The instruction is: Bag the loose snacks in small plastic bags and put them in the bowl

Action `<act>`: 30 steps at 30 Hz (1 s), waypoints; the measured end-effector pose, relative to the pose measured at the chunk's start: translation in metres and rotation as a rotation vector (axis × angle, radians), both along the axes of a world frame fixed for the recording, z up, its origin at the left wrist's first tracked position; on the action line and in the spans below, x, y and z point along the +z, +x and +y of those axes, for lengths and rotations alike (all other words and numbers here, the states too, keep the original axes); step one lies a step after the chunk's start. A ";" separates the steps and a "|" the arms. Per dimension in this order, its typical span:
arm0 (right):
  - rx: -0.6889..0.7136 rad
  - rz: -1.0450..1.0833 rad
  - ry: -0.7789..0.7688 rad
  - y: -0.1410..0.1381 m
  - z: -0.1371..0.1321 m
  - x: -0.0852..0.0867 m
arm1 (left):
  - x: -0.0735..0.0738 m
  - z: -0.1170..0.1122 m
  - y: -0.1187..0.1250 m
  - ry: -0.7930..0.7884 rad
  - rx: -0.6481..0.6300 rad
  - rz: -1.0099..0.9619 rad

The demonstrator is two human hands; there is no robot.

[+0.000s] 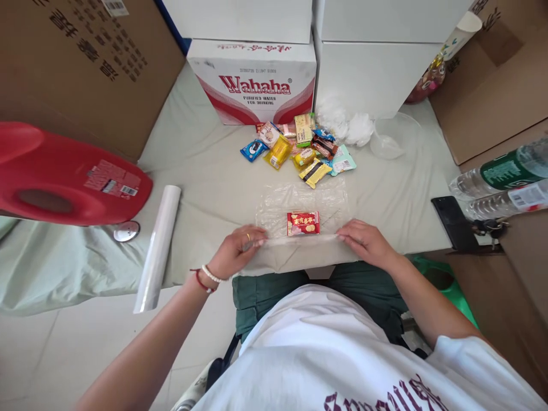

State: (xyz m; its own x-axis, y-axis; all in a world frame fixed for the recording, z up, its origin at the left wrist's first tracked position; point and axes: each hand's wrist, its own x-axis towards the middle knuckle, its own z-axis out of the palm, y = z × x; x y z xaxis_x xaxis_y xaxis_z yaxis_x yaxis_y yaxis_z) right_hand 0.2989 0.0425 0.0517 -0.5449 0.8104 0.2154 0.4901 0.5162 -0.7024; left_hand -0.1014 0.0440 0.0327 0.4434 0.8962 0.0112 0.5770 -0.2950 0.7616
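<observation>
A sheet of clear plastic wrap [274, 208] lies spread on the cloth-covered table in front of me. On it rests a small red snack packet [303, 223] with gold lettering, close to the sheet's near edge. My left hand [240, 246] pinches the near left corner of the wrap between thumb and fingers. At the near right corner, my right hand [363, 240] grips the same edge. Between the two hands that edge is drawn straight and looks gathered. Both hands are apart from the packet.
Beyond the wrap sits a pile of wrapped snacks [306, 149] before a Wahaha water carton [261, 85]. Crumpled clear plastic [357, 128] lies right of it. A roll of wrap [158, 248] and a red jug [77, 177] are at left; a black phone [454, 222] and bottles [509, 171] at right.
</observation>
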 end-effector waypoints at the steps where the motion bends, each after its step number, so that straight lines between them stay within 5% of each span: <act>1: -0.034 -0.014 -0.034 0.000 0.010 0.004 | 0.004 0.010 0.002 -0.028 0.056 -0.015; 6: -0.240 -0.231 -0.257 -0.003 0.053 -0.001 | 0.007 0.053 0.023 -0.200 0.265 0.042; 10: -0.358 -0.364 0.036 -0.018 0.063 0.001 | 0.001 0.070 0.034 -0.225 0.313 0.103; 13: -0.234 -0.239 0.154 -0.041 0.063 0.006 | -0.001 0.076 0.034 -0.249 0.312 0.111; 16: -0.091 -0.233 0.043 -0.064 0.068 0.000 | 0.004 0.078 0.031 -0.271 0.324 0.107; 18: -0.089 -0.267 -0.029 -0.074 0.073 -0.007 | 0.012 0.072 0.031 -0.129 0.437 0.114; 22: -0.106 -0.256 -0.062 -0.077 0.077 -0.016 | 0.032 0.036 0.049 0.487 0.707 0.164; 24: -0.106 -0.257 -0.062 -0.075 0.077 -0.015 | 0.037 0.015 0.068 0.564 0.469 0.179; 27: -0.076 -0.299 -0.087 -0.074 0.084 -0.008 | 0.032 0.003 0.098 0.443 0.058 0.226; 30: -0.064 -0.402 -0.079 -0.078 0.102 -0.001 | 0.019 0.012 0.116 0.330 -0.017 0.280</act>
